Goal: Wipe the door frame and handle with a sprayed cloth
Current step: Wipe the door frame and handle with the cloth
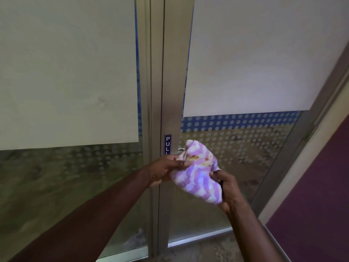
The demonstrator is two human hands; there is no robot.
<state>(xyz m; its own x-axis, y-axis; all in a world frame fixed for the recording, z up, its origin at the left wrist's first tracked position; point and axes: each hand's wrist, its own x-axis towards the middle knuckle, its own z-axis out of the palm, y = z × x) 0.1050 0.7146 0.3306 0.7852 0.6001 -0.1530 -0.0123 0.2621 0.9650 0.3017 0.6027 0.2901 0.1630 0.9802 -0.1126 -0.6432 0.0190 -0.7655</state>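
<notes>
A purple-and-white striped cloth [198, 173] with a yellowish stain is bunched between both my hands. My left hand [166, 169] pinches its upper left part with thumb and fingers. My right hand [226, 191] grips its lower right end. The cloth hangs just in front of the metal door frame [173, 82], a brushed vertical post. Behind the cloth's top, a small piece of the silver handle [181, 149] shows; the rest of it is hidden. No spray bottle is in view.
A blue "PULL" sticker [167, 144] sits on the post beside the handle. Glass panels with frosted dots and white paper sheets [68, 72] flank the post. A purple wall [311, 205] runs along the right. Speckled floor lies below.
</notes>
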